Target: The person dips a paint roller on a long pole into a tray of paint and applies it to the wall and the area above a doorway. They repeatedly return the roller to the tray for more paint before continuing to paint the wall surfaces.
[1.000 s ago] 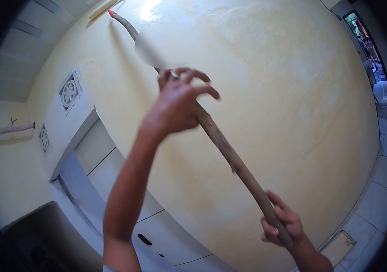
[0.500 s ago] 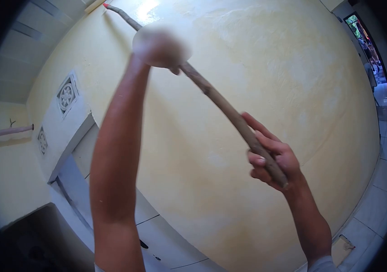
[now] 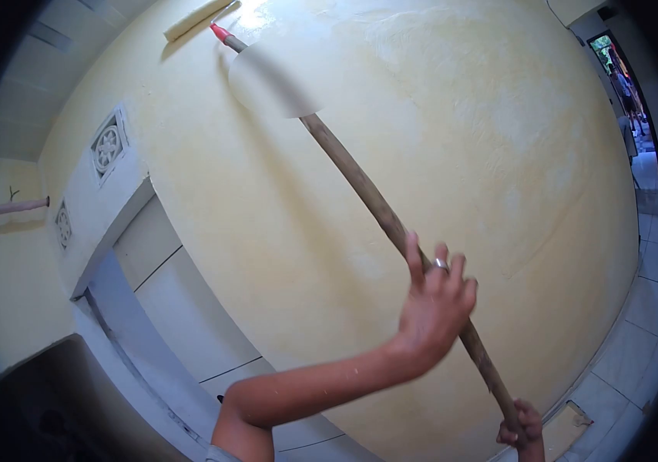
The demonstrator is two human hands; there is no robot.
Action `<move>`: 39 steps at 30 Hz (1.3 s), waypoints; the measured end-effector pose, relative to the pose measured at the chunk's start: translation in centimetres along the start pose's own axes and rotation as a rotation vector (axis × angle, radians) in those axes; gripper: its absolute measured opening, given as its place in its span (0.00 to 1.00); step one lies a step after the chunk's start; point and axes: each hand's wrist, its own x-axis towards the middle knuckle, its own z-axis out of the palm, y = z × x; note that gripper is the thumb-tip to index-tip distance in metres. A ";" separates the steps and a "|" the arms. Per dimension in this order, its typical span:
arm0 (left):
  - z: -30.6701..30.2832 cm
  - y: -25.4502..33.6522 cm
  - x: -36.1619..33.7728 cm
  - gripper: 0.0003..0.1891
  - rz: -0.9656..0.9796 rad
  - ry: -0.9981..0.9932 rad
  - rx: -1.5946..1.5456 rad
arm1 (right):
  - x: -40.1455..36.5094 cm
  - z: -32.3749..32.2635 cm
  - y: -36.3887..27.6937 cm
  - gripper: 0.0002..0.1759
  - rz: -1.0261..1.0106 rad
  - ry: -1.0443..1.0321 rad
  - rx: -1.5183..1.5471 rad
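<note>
A paint roller on a long wooden pole [image 3: 360,181] slants across the view. Its yellowish roller sleeve [image 3: 194,21] lies against the upper part of the yellow wall, joined to the pole by a red handle [image 3: 221,33]. Part of the pole is covered by a blurred patch. My left hand [image 3: 437,304], with a ring on one finger, lies loosely round the pole at mid-length, its fingers somewhat spread. Lower down, near the bottom edge, my right hand [image 3: 528,423] is closed around the pole's lower part.
The pale yellow wall [image 3: 452,169] has a shiny wet-looking area near the top. A door opening with a white door [image 3: 190,285] and patterned vents [image 3: 108,148] are at left. Grey floor tiles [image 3: 614,369], a pale tray-like thing [image 3: 568,431] and a distant person [image 3: 626,96] are at right.
My left hand has come down the pole from near its top to mid-length. My right hand is lower, and the pole has moved down and right. More of the roller head now shows.
</note>
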 end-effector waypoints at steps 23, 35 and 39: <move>-7.4 -14.8 4.6 0.20 0.129 0.105 -0.086 | 12.1 15.8 0.0 0.28 0.051 -0.090 0.198; -12.6 -27.1 16.7 0.25 -0.197 -0.049 0.247 | 28.7 28.0 -9.9 0.27 -0.056 -0.339 -0.161; -12.2 -27.5 18.9 0.26 -0.212 -0.072 0.242 | 30.0 27.7 -12.2 0.26 -0.061 -0.332 -0.251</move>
